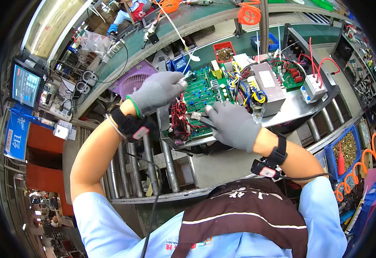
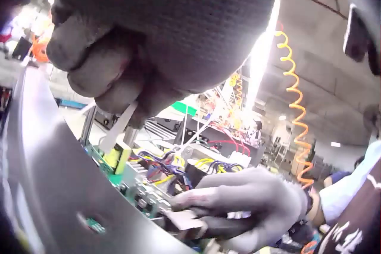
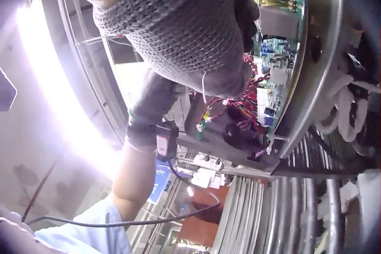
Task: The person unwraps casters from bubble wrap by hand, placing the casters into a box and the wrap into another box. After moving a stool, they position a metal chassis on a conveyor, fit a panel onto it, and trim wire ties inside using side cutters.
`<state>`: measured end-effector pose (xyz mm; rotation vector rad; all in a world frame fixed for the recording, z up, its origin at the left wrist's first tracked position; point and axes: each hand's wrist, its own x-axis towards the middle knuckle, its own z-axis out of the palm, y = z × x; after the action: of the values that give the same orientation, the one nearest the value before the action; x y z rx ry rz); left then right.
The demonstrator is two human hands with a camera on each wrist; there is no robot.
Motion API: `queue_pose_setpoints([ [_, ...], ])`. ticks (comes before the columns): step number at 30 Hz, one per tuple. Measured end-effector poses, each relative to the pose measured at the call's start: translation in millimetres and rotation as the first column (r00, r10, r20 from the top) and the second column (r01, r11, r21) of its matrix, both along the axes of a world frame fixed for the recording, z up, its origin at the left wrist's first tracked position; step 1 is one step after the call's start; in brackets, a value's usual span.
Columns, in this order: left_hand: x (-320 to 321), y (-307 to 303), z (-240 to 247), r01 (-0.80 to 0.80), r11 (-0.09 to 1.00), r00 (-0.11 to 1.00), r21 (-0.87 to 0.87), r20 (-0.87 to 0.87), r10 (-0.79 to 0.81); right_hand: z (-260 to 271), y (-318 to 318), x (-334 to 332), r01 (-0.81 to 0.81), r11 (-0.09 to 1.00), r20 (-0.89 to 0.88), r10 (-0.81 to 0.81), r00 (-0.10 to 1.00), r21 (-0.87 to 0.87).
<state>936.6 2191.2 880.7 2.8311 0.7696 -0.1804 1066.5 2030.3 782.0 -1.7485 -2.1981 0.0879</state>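
The gloved left hand (image 1: 158, 92) is over the left end of a green circuit board (image 1: 201, 92); in the left wrist view its curled fingers pinch a white strip (image 2: 121, 124). Low over the board's front part, the gloved right hand (image 1: 235, 127) grips a black-handled tool (image 1: 207, 122), whose pale flat end (image 2: 186, 220) shows in the left wrist view. Red and black wires (image 1: 179, 112) lie bunched between the hands, at the board's left side. In the right wrist view, the right hand (image 3: 184, 33) hides the tool.
A metal chassis (image 1: 164, 124) holds the board, a silver box (image 1: 268, 88) and coloured wiring. Behind are a red parts bin (image 1: 225, 45) and a purple fan (image 1: 132, 81). Rollers (image 1: 169, 165) run in front. A blue bin (image 1: 329, 150) stands right, a monitor (image 1: 26, 84) left.
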Motion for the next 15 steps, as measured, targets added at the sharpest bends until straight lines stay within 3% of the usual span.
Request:
queue_pose_setpoints([
  [2, 7.4, -1.3, 10.7, 0.040, 0.938, 0.994, 0.344, -0.107, -0.004, 10.7, 0.2, 4.3, 0.092, 0.996, 0.008, -0.092, 0.996, -0.013],
  [3, 6.6, 10.4, 3.8, 0.180, 0.895, 0.984, 0.408, -0.074, -0.164, 15.8, 2.1, 5.3, 0.113, 0.994, 0.004, -0.113, 0.994, 0.003],
  [4, 9.9, 16.6, 0.5, 0.185, 0.894, 0.983, 0.409, -0.070, -0.171, 18.6, 6.4, 5.1, 0.121, 0.993, 0.008, -0.121, 0.993, 0.004],
  [6, 17.1, 27.4, -5.3, 0.397, 0.859, 0.882, 0.324, -0.393, -0.260, 24.4, 18.0, 4.3, 0.165, 0.981, 0.111, -0.176, 0.978, 0.101],
  [7, 22.8, 25.6, -5.3, 0.424, 0.852, 0.815, 0.306, -0.540, -0.212, 27.5, 23.5, 4.2, 0.159, 0.984, 0.099, -0.166, 0.981, 0.077],
  [8, 24.9, 23.6, -4.0, 0.488, 0.822, 0.760, 0.293, -0.606, -0.235, 29.1, 29.6, 3.3, 0.165, 0.983, 0.102, -0.173, 0.980, 0.078],
  [10, 29.6, 22.0, -1.5, 0.463, 0.855, 0.753, 0.234, -0.613, -0.240, 29.5, 40.6, 0.7, 0.175, 0.984, 0.096, -0.171, 0.981, -0.032],
  [15, 27.6, 26.3, -1.7, 0.474, 0.856, 0.742, 0.207, -0.617, -0.262, 30.5, 53.3, -3.2, 0.174, 0.980, 0.152, -0.158, 0.976, -0.096],
])
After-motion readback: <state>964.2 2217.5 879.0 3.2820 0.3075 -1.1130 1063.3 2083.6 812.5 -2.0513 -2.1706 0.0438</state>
